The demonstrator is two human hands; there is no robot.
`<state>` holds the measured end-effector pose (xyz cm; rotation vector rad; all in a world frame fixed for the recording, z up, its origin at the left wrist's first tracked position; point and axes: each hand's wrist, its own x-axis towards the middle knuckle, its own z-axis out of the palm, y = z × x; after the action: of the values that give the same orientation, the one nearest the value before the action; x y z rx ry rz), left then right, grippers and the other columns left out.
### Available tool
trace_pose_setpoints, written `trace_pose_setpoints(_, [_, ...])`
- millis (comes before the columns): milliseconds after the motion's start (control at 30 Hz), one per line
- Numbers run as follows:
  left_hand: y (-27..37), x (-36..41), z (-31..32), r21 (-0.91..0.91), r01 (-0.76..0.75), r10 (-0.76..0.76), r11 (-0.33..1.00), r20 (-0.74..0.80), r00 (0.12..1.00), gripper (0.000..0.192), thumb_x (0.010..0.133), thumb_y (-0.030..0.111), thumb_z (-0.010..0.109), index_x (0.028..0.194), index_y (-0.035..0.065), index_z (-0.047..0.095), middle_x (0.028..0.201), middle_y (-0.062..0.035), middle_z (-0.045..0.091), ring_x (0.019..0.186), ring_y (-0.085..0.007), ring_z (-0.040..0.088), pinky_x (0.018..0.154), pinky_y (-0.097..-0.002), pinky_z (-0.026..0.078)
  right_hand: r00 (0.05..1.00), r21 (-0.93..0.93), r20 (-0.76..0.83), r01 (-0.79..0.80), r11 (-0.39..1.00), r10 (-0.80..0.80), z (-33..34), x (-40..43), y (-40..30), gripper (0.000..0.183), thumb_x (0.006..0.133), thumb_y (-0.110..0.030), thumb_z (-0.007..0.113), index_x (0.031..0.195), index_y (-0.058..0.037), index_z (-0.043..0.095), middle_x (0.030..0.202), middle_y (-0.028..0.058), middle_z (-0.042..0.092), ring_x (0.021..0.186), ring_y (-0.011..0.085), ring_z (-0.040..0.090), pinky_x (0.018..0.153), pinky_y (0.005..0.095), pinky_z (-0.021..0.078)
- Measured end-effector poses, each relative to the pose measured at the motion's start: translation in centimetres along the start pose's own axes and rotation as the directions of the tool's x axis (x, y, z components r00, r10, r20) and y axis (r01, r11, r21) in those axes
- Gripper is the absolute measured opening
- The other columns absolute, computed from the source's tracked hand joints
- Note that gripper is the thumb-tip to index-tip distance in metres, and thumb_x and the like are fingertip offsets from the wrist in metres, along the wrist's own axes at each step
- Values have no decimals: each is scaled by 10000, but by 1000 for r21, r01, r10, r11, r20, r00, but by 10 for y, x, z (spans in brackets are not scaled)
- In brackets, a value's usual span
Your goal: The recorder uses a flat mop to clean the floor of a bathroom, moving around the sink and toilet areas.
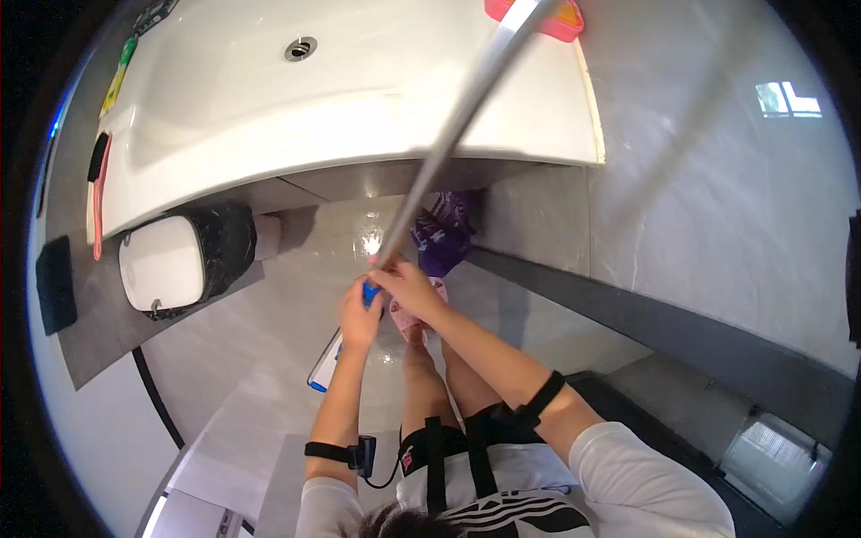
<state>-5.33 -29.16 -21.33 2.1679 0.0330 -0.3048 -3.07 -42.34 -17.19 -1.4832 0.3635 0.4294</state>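
A long metal pole rises from my hands and slants up to the right across the washbasin. My right hand grips the pole near its lower end. Just below it, my left hand is wrapped around a blue plastic part on the same shaft. Beneath my left forearm, a white and blue mop head with a thin wire frame is low by the floor, partly covered by the arm. Its link to the shaft is hidden behind my left hand.
A lidded black bin stands left under the basin, and a purple bag sits by the right wall. A pink-handled brush lies on the ledge. My pink slippers stand on the shiny floor. A pink dish rests at the basin's corner.
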Motion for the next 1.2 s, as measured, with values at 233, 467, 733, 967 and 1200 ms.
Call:
trace_pose_setpoints(233, [26,-1,35,70,89,-99,994,159,982,385,662,231,664,991,102,510,944,-124,567,916,-330,503,776,-401,408,999,395,-37,21,918,-7,-43,-22,28,319,807,-17,513,1120,-22,451,1039,47,508,1002,120,469,857,257,379])
trace_pose_setpoints(467, [3,-29,47,-18,31,-35,999,-289,957,376,660,217,680,956,70,502,867,-114,555,797,-315,521,724,-389,417,998,110,-6,-54,992,55,-86,-15,73,380,782,-44,549,1148,-56,450,1076,41,518,984,140,491,838,275,397])
trace_pose_setpoints(733, [-76,-84,152,-49,-164,171,985,299,939,317,776,228,590,1006,53,462,1005,-136,496,962,-267,494,859,-397,396,879,-446,-455,-364,818,143,-189,55,246,634,720,-384,646,1177,7,446,1183,165,465,1109,298,406,963,384,286])
trace_pose_setpoints(967, [-135,-29,289,58,243,-249,968,140,958,526,803,288,552,1198,-22,396,971,-256,544,988,-351,506,779,-421,422,674,-52,-718,-300,952,173,-216,131,254,575,780,-394,587,1148,32,471,1129,121,522,1027,230,483,905,323,343])
trace_pose_setpoints(1200, [-203,14,343,-603,191,-215,775,34,976,677,831,426,491,1310,33,218,1258,-180,388,895,-373,564,755,-418,433,819,134,-563,-44,990,113,-188,151,226,422,848,-351,504,1139,-48,469,977,84,556,746,177,566,673,286,471])
